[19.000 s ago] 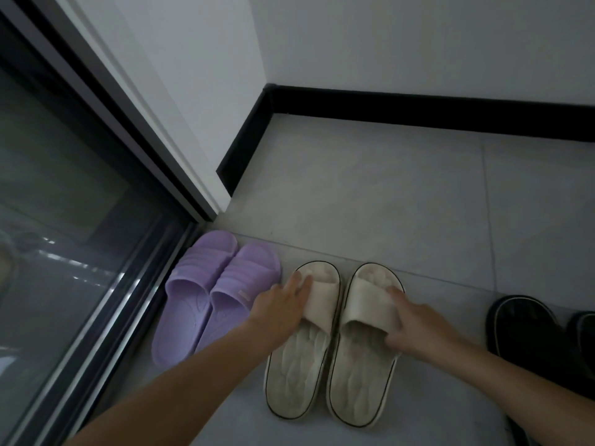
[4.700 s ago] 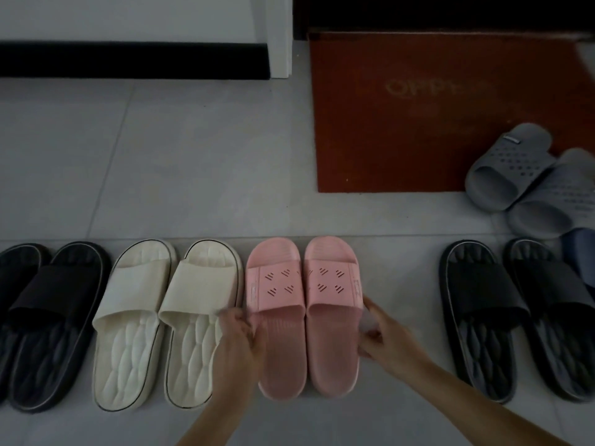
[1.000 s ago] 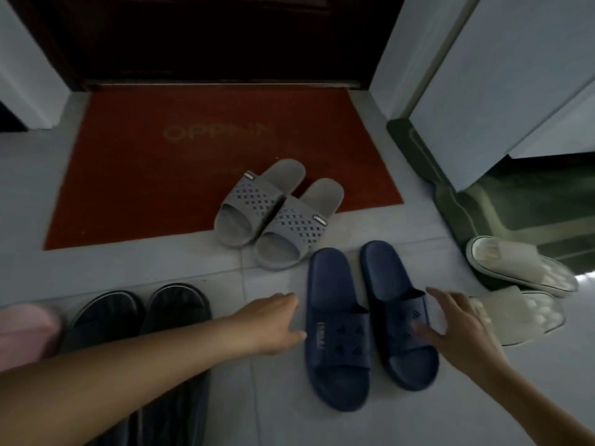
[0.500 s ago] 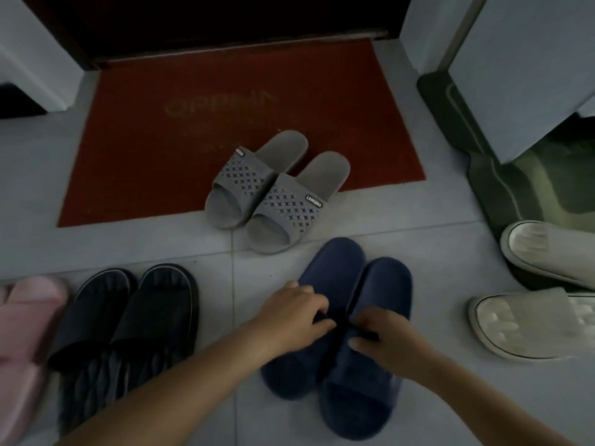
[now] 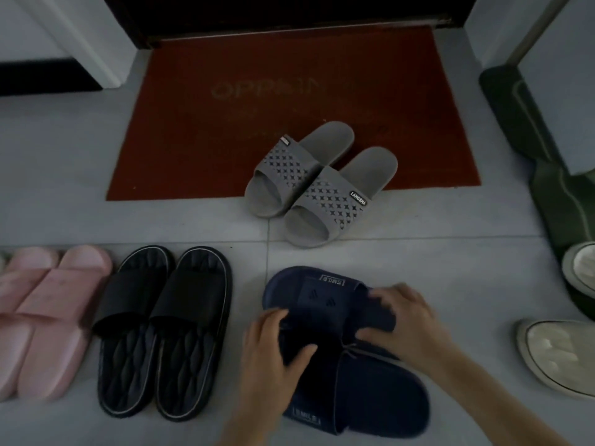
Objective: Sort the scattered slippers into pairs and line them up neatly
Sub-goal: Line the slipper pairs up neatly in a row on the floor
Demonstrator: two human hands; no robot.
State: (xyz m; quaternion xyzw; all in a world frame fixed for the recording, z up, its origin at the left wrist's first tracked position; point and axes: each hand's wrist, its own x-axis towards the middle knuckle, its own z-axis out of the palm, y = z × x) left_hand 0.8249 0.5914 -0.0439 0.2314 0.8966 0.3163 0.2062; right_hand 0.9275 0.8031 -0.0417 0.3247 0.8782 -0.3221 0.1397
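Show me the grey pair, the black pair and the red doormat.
grey pair [image 5: 335,201]: head view, strap of the nearer slipper.
black pair [image 5: 190,294]: head view, strap of its right-hand slipper.
red doormat [image 5: 193,149]: head view, bare left part.

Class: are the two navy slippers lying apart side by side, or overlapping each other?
Overlapping: no floor shows between the far navy slipper and near navy slipper, gripped by the left hand and right hand. Topmost unclear.

A: Which pairs stand in line?
B: Pink pair [image 5: 48,320] and black pair [image 5: 161,329], each side by side, toes pointing away.
A: The remainder?
B: Navy pair [image 5: 370,400], 1 slipper lying crosswise over the other; grey pair [image 5: 318,185], askew, heels on the red mat [image 5: 193,140]; 2 cream slippers [image 5: 560,355], apart, far right.
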